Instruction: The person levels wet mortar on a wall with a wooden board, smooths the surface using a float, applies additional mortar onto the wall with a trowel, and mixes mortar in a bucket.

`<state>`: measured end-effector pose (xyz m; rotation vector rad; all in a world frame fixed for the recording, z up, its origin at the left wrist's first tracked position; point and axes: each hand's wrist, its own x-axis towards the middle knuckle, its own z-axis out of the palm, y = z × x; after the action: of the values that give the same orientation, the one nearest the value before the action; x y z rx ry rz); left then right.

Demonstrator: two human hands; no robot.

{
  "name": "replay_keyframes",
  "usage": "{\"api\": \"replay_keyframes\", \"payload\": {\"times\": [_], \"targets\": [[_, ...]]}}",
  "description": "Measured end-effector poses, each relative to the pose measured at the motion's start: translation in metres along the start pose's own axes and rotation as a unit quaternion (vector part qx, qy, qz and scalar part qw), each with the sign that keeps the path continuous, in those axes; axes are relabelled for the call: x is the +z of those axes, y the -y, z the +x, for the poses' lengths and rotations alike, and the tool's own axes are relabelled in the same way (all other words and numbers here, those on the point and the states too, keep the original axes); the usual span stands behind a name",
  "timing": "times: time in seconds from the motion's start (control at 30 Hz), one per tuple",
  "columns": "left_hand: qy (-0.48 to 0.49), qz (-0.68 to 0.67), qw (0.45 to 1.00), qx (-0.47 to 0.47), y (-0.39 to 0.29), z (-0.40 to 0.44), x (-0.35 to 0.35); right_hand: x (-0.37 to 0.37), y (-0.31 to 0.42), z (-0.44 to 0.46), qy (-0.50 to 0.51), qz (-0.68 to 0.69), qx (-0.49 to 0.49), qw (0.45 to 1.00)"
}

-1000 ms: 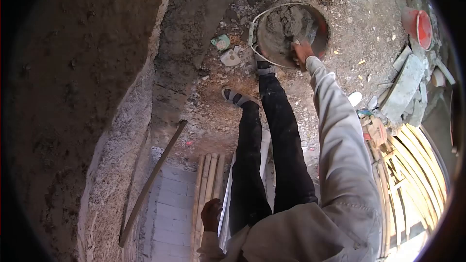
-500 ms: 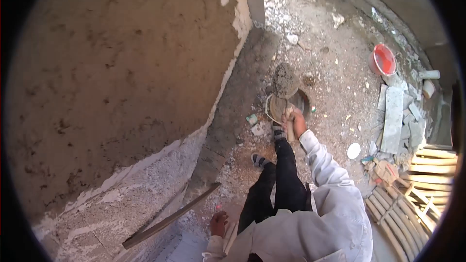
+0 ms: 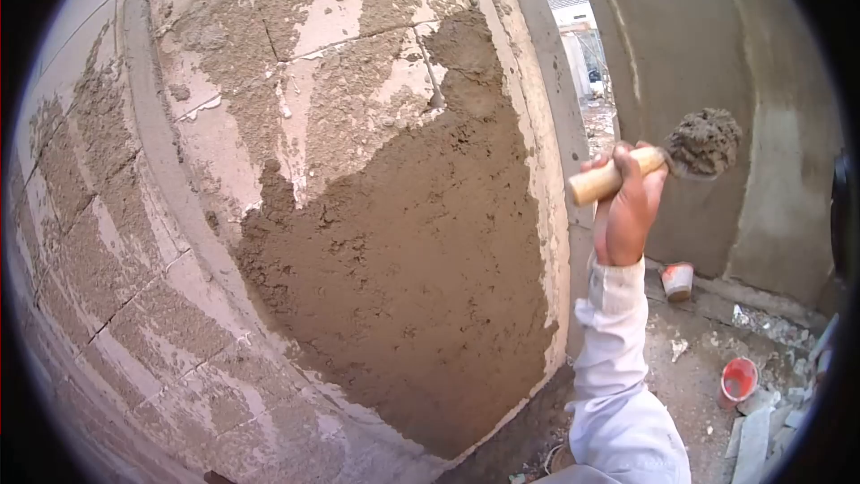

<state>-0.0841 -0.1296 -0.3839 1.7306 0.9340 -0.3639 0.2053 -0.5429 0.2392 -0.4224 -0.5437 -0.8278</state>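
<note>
My right hand [image 3: 627, 202] is wrapped round the light wooden handle of a trowel [image 3: 614, 177], raised in front of me at the right. On the trowel's blade sits a heap of wet grey mortar [image 3: 706, 142]. To the left stands a block wall [image 3: 340, 116], its lower middle covered by brown wet plaster [image 3: 421, 278], with rough splashes higher up. The trowel is apart from this wall in the picture. My left hand is out of view. Only a bit of the mortar bucket's rim [image 3: 557, 459] shows at the bottom, beside my sleeve.
A plastered wall [image 3: 681, 45] stands behind the raised hand, with a gap to its left showing a building outside. A white bucket [image 3: 677, 280] stands at its foot. Lower right are a red bucket [image 3: 739, 380] and broken slabs [image 3: 754, 445] on the rubble-strewn ground.
My right hand has lifted the trowel with mortar from the bucket up to wall height. The view has tilted up from the ground to the walls, and my left hand has left the picture.
</note>
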Motion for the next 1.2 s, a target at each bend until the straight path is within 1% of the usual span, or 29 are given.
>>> {"api": "replay_keyframes", "payload": {"times": [0.07, 0.13, 0.17, 0.2, 0.23, 0.3, 0.37, 0.4, 0.5, 0.57, 0.6, 0.63, 0.67, 0.7, 0.73, 0.77, 0.8, 0.83, 0.87, 0.9, 0.93, 0.97, 1.0, 1.03, 1.07, 1.1, 1.13, 1.17, 1.2], "targets": [[-0.003, -0.014, 1.0, 0.011, -0.024, 0.009, 0.0, 0.035, -0.011, 0.057, -0.018, -0.088, -0.139, 0.986], [-0.007, -0.025, 1.0, 0.016, -0.041, 0.015, 0.0, 0.075, -0.01, 0.098, -0.066, -0.157, -0.202, 0.964], [-0.008, -0.03, 0.999, 0.017, -0.048, 0.017, 0.001, 0.081, -0.022, 0.129, -0.097, -0.222, -0.281, 0.929], [-0.01, -0.036, 0.999, 0.016, -0.053, 0.019, 0.002, 0.097, -0.023, 0.143, -0.149, -0.308, -0.329, 0.88], [-0.014, -0.041, 0.999, 0.013, -0.059, 0.022, 0.002, 0.109, -0.028, 0.158, -0.146, -0.325, -0.34, 0.871], [-0.021, -0.053, 0.998, 0.008, -0.065, 0.024, 0.003, 0.132, -0.054, 0.192, -0.154, -0.334, -0.398, 0.84], [-0.03, -0.064, 0.997, 0.002, -0.069, 0.026, 0.002, 0.149, -0.094, 0.23, -0.152, -0.356, -0.451, 0.805], [-0.035, -0.07, 0.997, 0.0, -0.069, 0.026, 0.001, 0.162, -0.11, 0.233, -0.15, -0.356, -0.459, 0.8], [-0.051, -0.084, 0.995, -0.015, -0.064, 0.022, -0.002, 0.184, -0.183, 0.239, -0.13, -0.406, -0.308, 0.851], [-0.066, -0.093, 0.993, -0.028, -0.052, 0.014, -0.004, 0.19, -0.223, 0.219, -0.07, -0.492, -0.104, 0.861], [-0.075, -0.097, 0.992, -0.036, -0.043, 0.008, -0.005, 0.198, -0.236, 0.202, -0.011, -0.545, -0.01, 0.838], [-0.083, -0.099, 0.991, -0.046, -0.031, -0.001, -0.004, 0.207, -0.24, 0.18, 0.106, -0.562, 0.049, 0.819], [-0.092, -0.101, 0.989, -0.055, -0.019, -0.009, -0.004, 0.212, -0.219, 0.13, 0.231, -0.485, 0.077, 0.84], [-0.103, -0.102, 0.987, -0.069, 0.0, -0.021, -0.003, 0.21, -0.202, 0.072, 0.321, -0.38, 0.052, 0.866], [-0.117, -0.104, 0.984, -0.08, 0.022, -0.035, -0.005, 0.198, -0.195, 0.008, 0.39, -0.262, -0.012, 0.883], [-0.13, -0.105, 0.981, -0.094, 0.046, -0.057, -0.005, 0.173, -0.17, -0.06, 0.415, -0.127, -0.068, 0.898], [-0.146, -0.108, 0.978, -0.104, 0.072, -0.081, -0.011, 0.136, -0.143, -0.116, 0.511, -0.082, 0.014, 0.855], [-0.16, -0.111, 0.975, -0.109, 0.093, -0.107, -0.017, 0.099, -0.133, -0.174, 0.462, -0.023, -0.023, 0.886], [-0.174, -0.116, 0.972, -0.107, 0.111, -0.132, -0.024, 0.053, -0.13, -0.216, 0.532, 0.048, 0.12, 0.837], [-0.18, -0.121, 0.971, -0.104, 0.135, -0.155, -0.031, 0.001, -0.129, -0.268, 0.51, 0.049, 0.224, 0.829], [-0.173, -0.129, 0.971, -0.103, 0.144, -0.178, -0.036, -0.055, -0.137, -0.323, 0.455, 0.022, 0.29, 0.841], [-0.135, -0.152, 0.974, -0.101, 0.113, -0.192, -0.029, -0.124, -0.138, -0.368, 0.437, -0.052, 0.41, 0.799], [-0.168, -0.107, 0.974, -0.107, 0.045, -0.203, 0.002, -0.19, -0.131, -0.416, 0.363, -0.167, 0.453, 0.797], [-0.153, -0.113, 0.976, -0.108, 0.033, -0.203, 0.019, -0.264, -0.116, -0.445, 0.345, -0.295, 0.562, 0.691], [-0.122, -0.1, 0.979, -0.128, 0.021, -0.203, 0.039, -0.34, -0.099, -0.484, 0.279, -0.406, 0.616, 0.615], [-0.092, -0.086, 0.982, -0.142, 0.014, -0.204, 0.054, -0.416, -0.075, -0.516, 0.286, -0.531, 0.619, 0.502], [-0.04, -0.03, 0.989, -0.143, 0.017, -0.201, 0.068, -0.49, -0.052, -0.528, 0.29, -0.575, 0.676, 0.358], [0.014, 0.02, 0.991, -0.134, 0.022, -0.193, 0.084, -0.552, -0.027, -0.536, 0.266, -0.619, 0.68, 0.287], [0.067, 0.065, 0.989, -0.118, 0.03, -0.188, 0.096, -0.596, -0.008, -0.527, 0.247, -0.654, 0.688, 0.196]]}}
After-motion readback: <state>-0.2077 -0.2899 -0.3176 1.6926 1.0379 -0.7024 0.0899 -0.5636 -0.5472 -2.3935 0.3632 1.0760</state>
